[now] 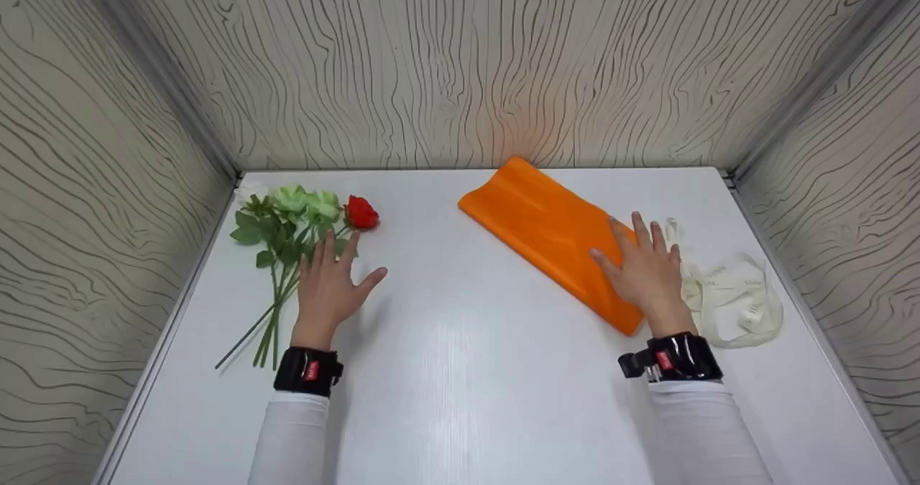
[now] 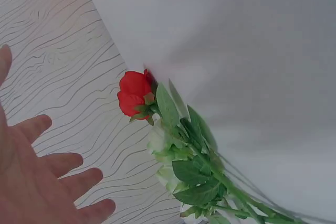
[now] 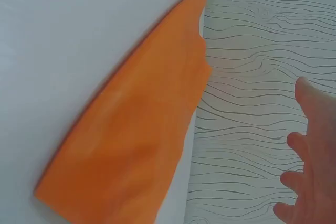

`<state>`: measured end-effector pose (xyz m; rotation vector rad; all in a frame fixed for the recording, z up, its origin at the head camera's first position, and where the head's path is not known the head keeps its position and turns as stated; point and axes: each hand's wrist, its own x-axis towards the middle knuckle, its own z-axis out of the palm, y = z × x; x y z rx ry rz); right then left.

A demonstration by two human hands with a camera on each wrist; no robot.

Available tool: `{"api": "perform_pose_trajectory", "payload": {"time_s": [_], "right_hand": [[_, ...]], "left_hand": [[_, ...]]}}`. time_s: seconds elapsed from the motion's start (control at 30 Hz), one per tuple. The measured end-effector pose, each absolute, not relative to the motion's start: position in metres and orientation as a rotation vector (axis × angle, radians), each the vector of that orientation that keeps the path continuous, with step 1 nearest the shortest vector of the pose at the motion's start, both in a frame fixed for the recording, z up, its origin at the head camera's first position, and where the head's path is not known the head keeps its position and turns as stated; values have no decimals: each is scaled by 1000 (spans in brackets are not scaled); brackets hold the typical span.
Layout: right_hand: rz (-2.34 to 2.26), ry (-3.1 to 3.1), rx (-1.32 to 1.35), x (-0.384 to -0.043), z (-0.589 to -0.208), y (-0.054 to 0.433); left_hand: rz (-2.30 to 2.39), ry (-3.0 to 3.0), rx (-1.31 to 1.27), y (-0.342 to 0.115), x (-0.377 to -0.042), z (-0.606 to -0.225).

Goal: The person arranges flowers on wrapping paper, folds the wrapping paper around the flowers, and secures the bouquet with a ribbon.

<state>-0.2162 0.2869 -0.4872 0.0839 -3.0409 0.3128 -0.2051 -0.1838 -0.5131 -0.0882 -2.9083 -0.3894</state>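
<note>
Holding nothing, the L hand (image 1: 330, 291) is over the R side of a bunch of flowers (image 1: 267, 230) on the L part of the table (image 1: 460, 413); fingers spread, thumb out to the R. The L wrist cam shows its palm side & fingers well clear of the red rose (image 1: 361, 213), which sits at the bunch's R end, just beyond the fingertips in the head view. Next to the rose, 2 pale green blooms (image 1: 307, 202), then a whitish bloom (image 1: 249, 191) at the far L, w/ dark green leaves (image 1: 248, 229) below. 4 stem ends (image 1: 274, 345) show, pointing toward the person; 1 stem slants out to the L, crossing the others

R hand (image 1: 650, 276) likewise grasps nothing: fingers splayed, over the near R part of a long orange sheet (image 1: 532, 215). R wrist cam has this hand apart from the sheet, against the wood-grain wall (image 1: 431, 61). Sheet lies diagonally, back-middle to near-R, its far corner at the table's back edge

Just R of that hand, a loosely looped cream ribbon (image 1: 751, 335) w/ lettering on it, partly hidden by the hand. Each wrist has a black band (image 1: 309, 370) w/ a red tag, above white sleeves (image 1: 291, 438)
</note>
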Motion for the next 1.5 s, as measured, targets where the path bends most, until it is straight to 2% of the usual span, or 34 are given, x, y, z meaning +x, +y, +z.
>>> {"api": "perform_pose_trajectory", "payload": {"time_s": [0.23, 0.5, 0.8, 1.5], "right_hand": [[405, -3221, 203, -208, -519, 279], [433, -3257, 173, -201, -542, 273], [443, -3311, 136, -190, -556, 257], [228, -3282, 338, -153, -566, 183]], "left_hand": [[-477, -2947, -176, -161, -195, -532], [-424, -2976, -237, -138, -187, -549], [-372, -3024, -308, -111, -186, -556], [-270, -3086, -508, -76, -197, -560]]}}
